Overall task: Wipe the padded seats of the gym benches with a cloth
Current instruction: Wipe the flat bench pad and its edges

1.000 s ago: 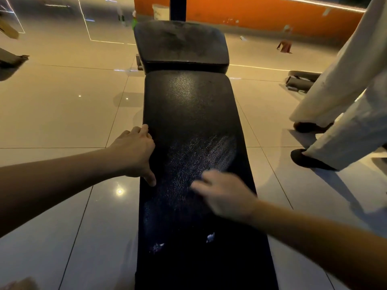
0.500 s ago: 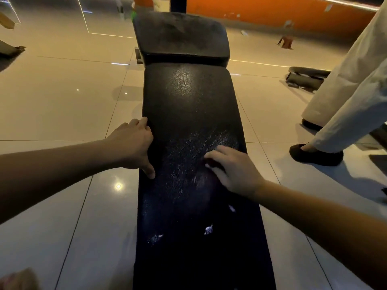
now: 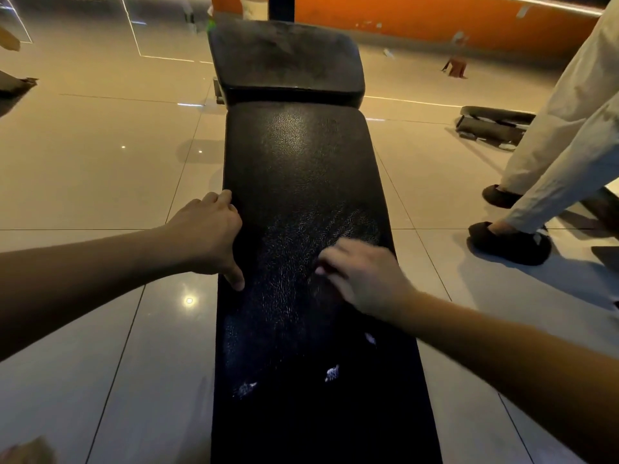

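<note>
A long black padded bench seat (image 3: 294,155) runs away from me, with a second, dusty black pad (image 3: 288,58) at its far end. My left hand (image 3: 207,236) grips the seat's left edge, fingers over the side and thumb lying on top. My right hand (image 3: 365,279) lies flat on the middle of the seat, fingers spread and blurred by motion. Something dark shows just under its fingertips; I cannot tell whether it is a cloth. Streaky smears (image 3: 335,229) mark the leather ahead of that hand. A few small white flecks (image 3: 331,373) lie nearer to me.
Another person's legs in pale trousers and dark shoes (image 3: 509,242) stand on the glossy tile floor just right of the bench. Dark equipment (image 3: 492,125) lies on the floor farther right. An orange wall (image 3: 435,18) runs along the back.
My right hand swept from the near middle of the seat up toward its right side, then slid slightly back. My left hand kept its hold. The person at right shifted their feet.
</note>
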A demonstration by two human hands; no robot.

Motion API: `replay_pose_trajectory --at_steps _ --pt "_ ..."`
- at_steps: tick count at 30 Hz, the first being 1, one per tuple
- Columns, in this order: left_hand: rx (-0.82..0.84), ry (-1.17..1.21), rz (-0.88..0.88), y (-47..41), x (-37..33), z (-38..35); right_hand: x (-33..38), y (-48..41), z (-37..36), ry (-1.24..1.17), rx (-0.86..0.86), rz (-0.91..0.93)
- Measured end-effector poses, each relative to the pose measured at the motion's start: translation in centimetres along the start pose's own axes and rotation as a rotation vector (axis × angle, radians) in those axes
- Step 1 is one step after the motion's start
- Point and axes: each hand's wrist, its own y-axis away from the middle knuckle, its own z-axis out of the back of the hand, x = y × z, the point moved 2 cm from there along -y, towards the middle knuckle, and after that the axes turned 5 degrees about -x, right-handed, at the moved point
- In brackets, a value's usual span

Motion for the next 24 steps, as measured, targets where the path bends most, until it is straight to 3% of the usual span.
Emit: replay_pose_trajectory --at_steps 3,5,7,10,13,19,21,24 --pt "0.008 0.008 0.004 0.1 -0.1 -0.1 -5.6 -1.8 1.4 0.136 -0.121 -0.290" --pt "0.026 0.013 0.016 0.3 -0.1 -0.1 -5.6 -1.8 1.4 0.185 -0.153 -0.353" --pt "0.031 0.015 0.018 0.3 -0.1 0.1 -2.7 -1.2 0.7 0.135 -0.131 -0.319" --pt "0.029 0.021 0.020 0.4 -0.2 0.3 3.1 0.4 -0.6 -0.014 0.002 -0.082" --pt "0.019 0.018 0.019 0.2 -0.2 0.3 3.0 0.6 -0.8 0.030 0.030 0.099" --pt "0.011 0.023 0.011 0.4 -0.1 -0.1 -6.8 -2.7 1.6 0.260 -0.153 -0.376" --pt "0.016 0.022 0.012 0.5 0.0 0.0 -4.3 -2.3 0.9 0.244 -0.153 -0.370" --pt "0.008 0.020 0.008 0.4 -0.1 0.4 2.7 -0.4 -0.5 0.026 -0.029 -0.110"
